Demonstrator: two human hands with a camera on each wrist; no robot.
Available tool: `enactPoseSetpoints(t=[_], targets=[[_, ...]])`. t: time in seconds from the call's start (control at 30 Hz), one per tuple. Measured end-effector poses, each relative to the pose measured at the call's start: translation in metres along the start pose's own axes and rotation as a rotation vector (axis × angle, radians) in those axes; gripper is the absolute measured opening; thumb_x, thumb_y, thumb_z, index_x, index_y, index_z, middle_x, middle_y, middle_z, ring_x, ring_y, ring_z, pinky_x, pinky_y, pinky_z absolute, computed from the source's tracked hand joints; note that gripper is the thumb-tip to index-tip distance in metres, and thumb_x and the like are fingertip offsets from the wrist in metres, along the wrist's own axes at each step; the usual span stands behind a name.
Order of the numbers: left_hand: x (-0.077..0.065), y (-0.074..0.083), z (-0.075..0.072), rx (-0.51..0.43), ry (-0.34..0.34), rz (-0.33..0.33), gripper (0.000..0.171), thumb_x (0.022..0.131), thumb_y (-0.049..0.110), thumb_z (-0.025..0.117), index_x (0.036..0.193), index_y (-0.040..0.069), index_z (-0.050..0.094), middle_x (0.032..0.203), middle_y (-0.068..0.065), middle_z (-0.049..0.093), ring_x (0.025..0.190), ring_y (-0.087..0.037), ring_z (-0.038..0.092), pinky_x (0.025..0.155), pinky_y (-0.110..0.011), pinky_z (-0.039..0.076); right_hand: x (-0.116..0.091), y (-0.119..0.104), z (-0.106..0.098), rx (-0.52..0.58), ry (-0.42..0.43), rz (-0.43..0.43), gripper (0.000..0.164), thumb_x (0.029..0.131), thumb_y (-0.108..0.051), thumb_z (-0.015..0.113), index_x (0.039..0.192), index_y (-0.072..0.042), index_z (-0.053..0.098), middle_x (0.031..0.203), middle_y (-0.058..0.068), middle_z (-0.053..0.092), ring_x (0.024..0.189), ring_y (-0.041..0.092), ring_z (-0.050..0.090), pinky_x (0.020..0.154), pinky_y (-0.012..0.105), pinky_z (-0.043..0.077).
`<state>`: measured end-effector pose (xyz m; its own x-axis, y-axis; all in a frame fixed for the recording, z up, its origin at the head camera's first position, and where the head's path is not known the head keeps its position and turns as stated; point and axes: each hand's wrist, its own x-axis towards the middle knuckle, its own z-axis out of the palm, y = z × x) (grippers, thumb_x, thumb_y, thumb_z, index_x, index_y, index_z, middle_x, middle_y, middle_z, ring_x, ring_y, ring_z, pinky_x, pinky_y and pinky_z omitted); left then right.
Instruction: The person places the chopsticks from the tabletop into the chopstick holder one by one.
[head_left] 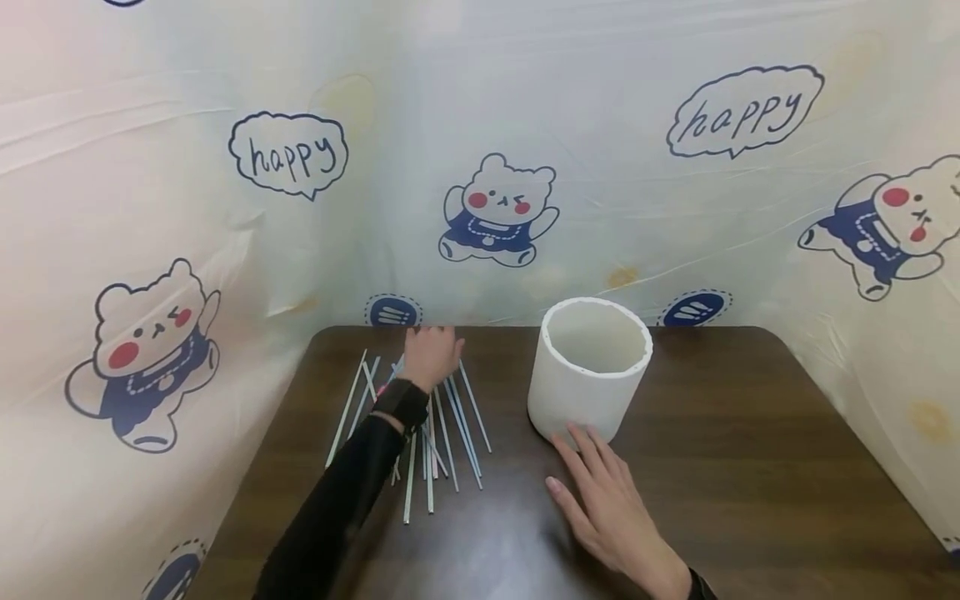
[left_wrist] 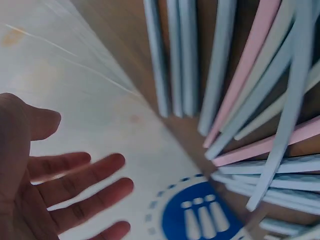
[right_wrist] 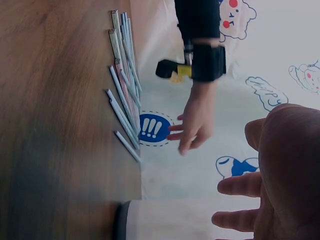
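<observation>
My left hand (head_left: pixel 431 357) is raised over the far end of a spread of thin pastel sticks (head_left: pixel 410 483) that look like straws, in pale blue, pink and off-white. The left wrist view shows its fingers apart and holding nothing, with the stick ends (left_wrist: pixel 216 75) off to one side. A white, rough-rimmed cylindrical container (head_left: pixel 585 400) stands upright right of the sticks. In front of it is my right hand (head_left: pixel 611 508), fingers extended and fingertips right at its lower wall. Nothing is held in the right hand either.
Everything stands on a dark brown wooden table (head_left: pixel 750 467) with rounded far corners. A pale curtain (head_left: pixel 615 217) printed with cartoon bears and the word "happy" hangs close behind the table and along both sides. A dark band (head_left: pixel 401 404) is strapped round the left wrist.
</observation>
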<state>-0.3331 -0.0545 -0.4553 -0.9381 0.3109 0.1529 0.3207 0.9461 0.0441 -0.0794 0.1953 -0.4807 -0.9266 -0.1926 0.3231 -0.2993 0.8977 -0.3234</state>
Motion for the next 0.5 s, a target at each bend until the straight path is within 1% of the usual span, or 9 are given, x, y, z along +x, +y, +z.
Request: enactPoseSetpoints(t=[0.1, 0.2, 0.3, 0.37, 0.5], targets=[[0.023, -0.008, 0.01, -0.045, -0.043, -0.038, 0.031, 0.104, 0.036, 0.055, 0.105, 0.007, 0.067, 0.09, -0.011, 0.071, 0.087, -0.032, 0.069, 0.087, -0.051, 0.056, 0.001, 0.001, 0.0, -0.008, 0.002, 0.008, 0.054, 0.102, -0.042, 0.056, 0.151, -0.02, 0.048, 0.161, 0.008, 0.041, 0.15, 0.036, 0.036, 0.106, 0.062, 0.043], [0.04, -0.013, 0.017, -0.127, -0.107, -0.113, 0.028, 0.102, 0.033, 0.059, 0.098, 0.008, 0.07, 0.089, -0.01, 0.07, 0.084, -0.029, 0.067, 0.081, -0.048, 0.057, 0.0, 0.002, 0.001, -0.009, 0.012, -0.001, 0.053, 0.102, -0.042, 0.058, 0.149, -0.019, 0.051, 0.159, 0.009, 0.045, 0.148, 0.035, 0.04, 0.106, 0.061, 0.044], [0.049, -0.014, 0.025, -0.227, -0.166, -0.197, 0.028, 0.101, 0.032, 0.061, 0.097, 0.006, 0.072, 0.096, -0.012, 0.071, 0.087, -0.03, 0.067, 0.08, -0.048, 0.057, -0.002, 0.001, 0.002, -0.019, 0.029, -0.023, 0.05, 0.1, -0.04, 0.061, 0.145, -0.017, 0.055, 0.153, 0.011, 0.052, 0.143, 0.035, 0.046, 0.105, 0.058, 0.046], [0.052, -0.013, 0.032, -0.284, -0.19, -0.242, 0.029, 0.1, 0.033, 0.062, 0.101, 0.005, 0.071, 0.101, -0.014, 0.071, 0.089, -0.031, 0.067, 0.081, -0.048, 0.057, -0.002, 0.001, 0.003, -0.027, 0.039, -0.04, 0.049, 0.1, -0.039, 0.062, 0.142, -0.015, 0.058, 0.149, 0.011, 0.056, 0.14, 0.034, 0.049, 0.104, 0.057, 0.046], [0.058, -0.01, 0.047, -0.315, -0.197, -0.268, 0.032, 0.098, 0.035, 0.065, 0.107, 0.004, 0.067, 0.101, -0.015, 0.071, 0.087, -0.031, 0.068, 0.079, -0.047, 0.058, -0.002, 0.002, 0.004, -0.032, 0.047, -0.05, 0.047, 0.099, -0.039, 0.063, 0.14, -0.015, 0.06, 0.145, 0.009, 0.059, 0.137, 0.033, 0.053, 0.104, 0.055, 0.047]])
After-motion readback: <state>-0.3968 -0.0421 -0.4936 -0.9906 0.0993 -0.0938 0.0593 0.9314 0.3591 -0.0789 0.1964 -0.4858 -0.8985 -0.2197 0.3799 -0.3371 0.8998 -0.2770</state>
